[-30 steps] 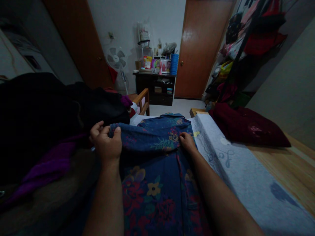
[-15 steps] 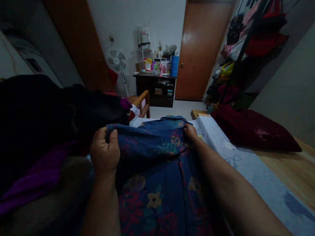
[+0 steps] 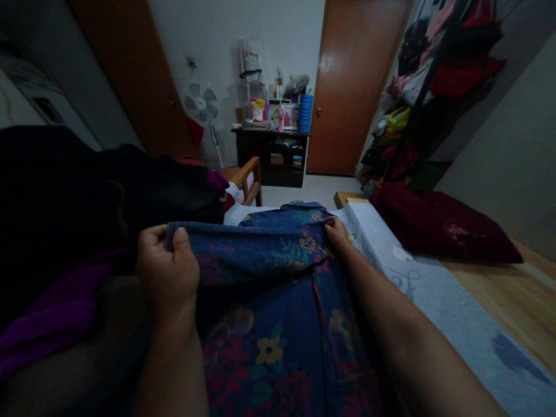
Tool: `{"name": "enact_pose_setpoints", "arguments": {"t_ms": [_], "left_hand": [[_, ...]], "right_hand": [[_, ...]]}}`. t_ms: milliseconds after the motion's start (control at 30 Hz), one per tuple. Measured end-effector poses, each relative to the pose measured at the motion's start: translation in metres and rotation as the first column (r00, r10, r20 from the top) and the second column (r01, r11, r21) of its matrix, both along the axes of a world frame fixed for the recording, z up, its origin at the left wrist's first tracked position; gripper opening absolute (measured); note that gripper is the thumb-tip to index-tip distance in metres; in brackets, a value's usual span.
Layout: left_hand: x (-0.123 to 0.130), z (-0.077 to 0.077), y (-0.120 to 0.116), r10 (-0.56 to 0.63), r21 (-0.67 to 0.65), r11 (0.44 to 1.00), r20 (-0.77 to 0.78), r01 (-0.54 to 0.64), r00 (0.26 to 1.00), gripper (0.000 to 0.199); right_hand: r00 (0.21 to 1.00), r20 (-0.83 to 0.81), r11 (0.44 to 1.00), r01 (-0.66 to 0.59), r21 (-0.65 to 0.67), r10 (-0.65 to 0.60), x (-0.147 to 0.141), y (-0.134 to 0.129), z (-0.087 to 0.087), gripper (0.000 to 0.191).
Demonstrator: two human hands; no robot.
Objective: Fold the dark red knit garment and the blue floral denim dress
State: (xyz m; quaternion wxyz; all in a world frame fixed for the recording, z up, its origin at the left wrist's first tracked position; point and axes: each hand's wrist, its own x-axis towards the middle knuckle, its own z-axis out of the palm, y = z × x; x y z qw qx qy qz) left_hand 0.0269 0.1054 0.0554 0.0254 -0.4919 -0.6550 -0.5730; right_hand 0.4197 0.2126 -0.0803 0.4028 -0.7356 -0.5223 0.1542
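Ideally, the sleeve (image 3: 243, 246) wants an even, gentle pull from both ends, level across, so that the cloth lies smooth and no crease bunches near the body. The left hand (image 3: 168, 263) is closed on the cuff (image 3: 171, 233), thumb pressed toward the curled fingers, while the right hand (image 3: 337, 233) pinches the flowered shirt (image 3: 269, 330) at the sleeve's other end. The shirt lies spread below both hands over the pale sheet (image 3: 469, 336), beside dark clothes (image 3: 65, 185).
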Motion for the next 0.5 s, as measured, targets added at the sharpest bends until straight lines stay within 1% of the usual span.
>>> {"name": "enact_pose_setpoints", "arguments": {"t_ms": [100,167,233,300,333,400,433,500], "left_hand": [[-0.001,0.003,-0.001,-0.076,-0.037,0.996,0.063,0.078,0.995,0.023],[0.0,0.008,-0.002,-0.132,-0.059,0.988,0.145,0.142,0.981,0.021],[0.001,0.016,-0.005,-0.226,-0.041,0.968,0.283,0.247,0.932,0.017],[0.002,0.025,-0.011,-0.356,0.009,0.922,0.419,0.388,0.836,0.016],[0.002,0.03,-0.016,-0.422,0.04,0.888,0.469,0.459,0.776,0.017],[0.002,0.038,-0.029,-0.531,0.059,0.796,0.545,0.602,0.649,0.019],[0.001,0.04,-0.035,-0.572,0.046,0.733,0.581,0.678,0.579,0.02],[0.001,0.043,-0.048,-0.632,0.025,0.574,0.649,0.818,0.423,0.021]], "right_hand": [[0.988,0.155,1.0,0.007,-0.008,-0.006,-0.003,-0.014,-0.001,0.036],[0.97,0.242,1.0,-0.015,-0.023,0.02,-0.007,-0.021,-0.004,0.035],[0.951,0.306,0.998,-0.042,-0.042,0.053,-0.012,-0.027,-0.006,0.036],[0.935,0.346,0.996,-0.062,-0.06,0.079,-0.015,-0.029,-0.007,0.037],[0.93,0.355,0.995,-0.071,-0.072,0.092,-0.016,-0.029,-0.007,0.038],[0.928,0.353,0.991,-0.088,-0.098,0.117,-0.016,-0.028,-0.006,0.04],[0.931,0.343,0.989,-0.095,-0.11,0.128,-0.015,-0.027,-0.005,0.041],[0.942,0.302,0.985,-0.114,-0.129,0.149,-0.012,-0.025,-0.002,0.042]]}}
